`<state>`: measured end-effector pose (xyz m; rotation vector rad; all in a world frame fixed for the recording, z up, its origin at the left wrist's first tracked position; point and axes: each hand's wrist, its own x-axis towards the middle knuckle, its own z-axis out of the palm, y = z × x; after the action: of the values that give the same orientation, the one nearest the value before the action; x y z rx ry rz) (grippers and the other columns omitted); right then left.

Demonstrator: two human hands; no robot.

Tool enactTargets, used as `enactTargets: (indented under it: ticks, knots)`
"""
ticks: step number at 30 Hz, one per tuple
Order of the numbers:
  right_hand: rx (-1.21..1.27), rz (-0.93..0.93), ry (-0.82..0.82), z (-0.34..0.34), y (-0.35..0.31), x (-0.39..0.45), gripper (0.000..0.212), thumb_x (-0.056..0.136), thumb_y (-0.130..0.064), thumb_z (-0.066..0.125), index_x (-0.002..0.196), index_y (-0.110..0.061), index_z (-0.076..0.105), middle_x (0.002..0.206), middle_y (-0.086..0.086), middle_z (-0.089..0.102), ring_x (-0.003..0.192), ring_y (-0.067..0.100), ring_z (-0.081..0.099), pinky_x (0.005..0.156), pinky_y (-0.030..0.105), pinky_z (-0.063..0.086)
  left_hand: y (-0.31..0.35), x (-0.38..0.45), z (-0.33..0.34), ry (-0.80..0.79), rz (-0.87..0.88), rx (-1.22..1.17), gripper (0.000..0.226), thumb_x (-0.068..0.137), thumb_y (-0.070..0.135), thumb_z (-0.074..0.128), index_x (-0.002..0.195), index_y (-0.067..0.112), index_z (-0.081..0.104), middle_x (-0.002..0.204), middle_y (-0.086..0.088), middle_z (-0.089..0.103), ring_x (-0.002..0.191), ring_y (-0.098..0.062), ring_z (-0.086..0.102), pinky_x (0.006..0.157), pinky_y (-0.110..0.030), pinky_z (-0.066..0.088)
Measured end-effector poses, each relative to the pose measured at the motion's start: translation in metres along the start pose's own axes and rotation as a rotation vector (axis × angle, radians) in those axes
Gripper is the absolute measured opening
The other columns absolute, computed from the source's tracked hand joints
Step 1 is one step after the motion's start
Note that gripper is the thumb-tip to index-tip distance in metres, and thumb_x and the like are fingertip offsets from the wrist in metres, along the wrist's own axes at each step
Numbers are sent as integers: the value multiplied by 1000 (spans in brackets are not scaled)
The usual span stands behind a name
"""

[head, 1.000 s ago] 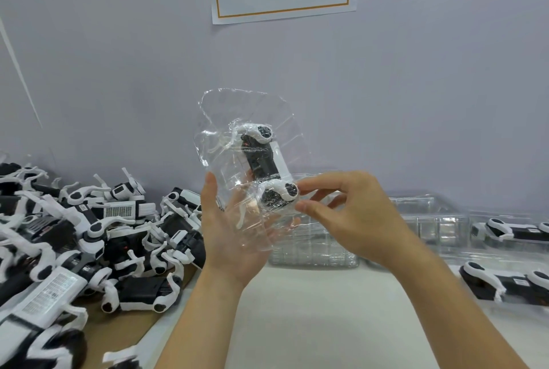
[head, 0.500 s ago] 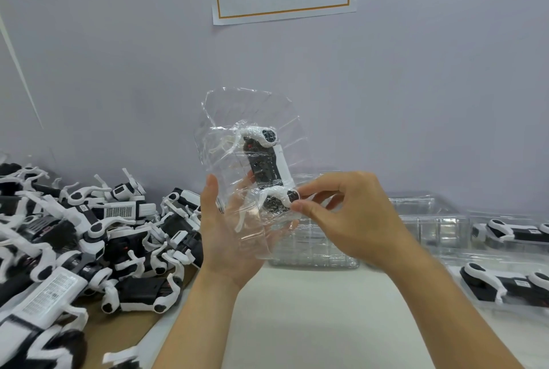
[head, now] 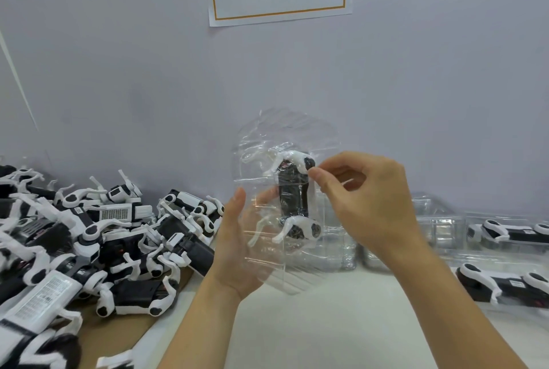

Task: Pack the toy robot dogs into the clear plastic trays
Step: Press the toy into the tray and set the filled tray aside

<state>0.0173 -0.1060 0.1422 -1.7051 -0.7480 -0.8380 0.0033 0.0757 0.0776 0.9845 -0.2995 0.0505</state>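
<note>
The toy robot dog [head: 295,199] sits upright inside a clear plastic tray [head: 285,190] held up in the air in front of the wall, lifted, I would guess, so the person can see through the plastic and seat the legs properly. The left hand [head: 237,247] cradles the tray from behind and below, palm open and fingers straight against the plastic, serving as a backing. The right hand [head: 365,199] pinches the upper white shoulder of the dog between thumb and forefinger, probably nudging it into its moulded pocket. The dog has a black body with white leg joints at top and bottom, thin white legs splaying toward the left-hand side. Beyond the left hand lies a heap of loose robot dogs [head: 104,235]; past the right hand, packed trays [head: 505,235] rest on the white table [head: 326,324].
</note>
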Motion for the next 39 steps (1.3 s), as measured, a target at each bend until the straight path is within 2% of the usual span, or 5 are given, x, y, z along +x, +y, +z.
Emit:
enactTargets:
  ticks: [11,14,19,26,39]
  knots:
    - [8,-201,21,4,-8,-4,22,80,-9,82,97,-22,77,78,-11,70,73,13,66,64,28,54,-5,-4,-3,-59,-15,-145,68,77,70,66,123,21,70,126,-15,68,114,-35,67,87,-50,55]
    - [-13,-246,10,7,-11,-5,23,80,-10,82,99,-20,78,80,-11,70,75,12,66,65,22,51,6,-14,5,-206,43,-324,75,104,54,9,152,2,34,156,-29,28,146,-42,25,119,-54,16]
    - [-29,-270,11,9,-13,-5,23,80,-10,82,99,-20,77,80,-12,69,76,9,65,65,16,47,2,-7,5,-611,5,-478,81,102,50,-5,154,-5,22,159,-34,12,148,-46,9,120,-57,-2]
    - [-37,-219,41,12,-10,-5,19,83,-10,79,99,-19,76,80,-9,68,76,10,66,64,25,53,-9,-2,-11,-169,-17,-198,67,79,69,67,125,20,69,127,-16,68,114,-36,67,89,-52,54]
    - [9,-31,-161,12,-4,-8,27,76,-16,86,100,-25,79,88,-12,72,85,8,65,75,25,52,15,1,10,115,72,-274,82,71,74,69,135,22,62,135,-19,62,118,-44,62,103,-59,45]
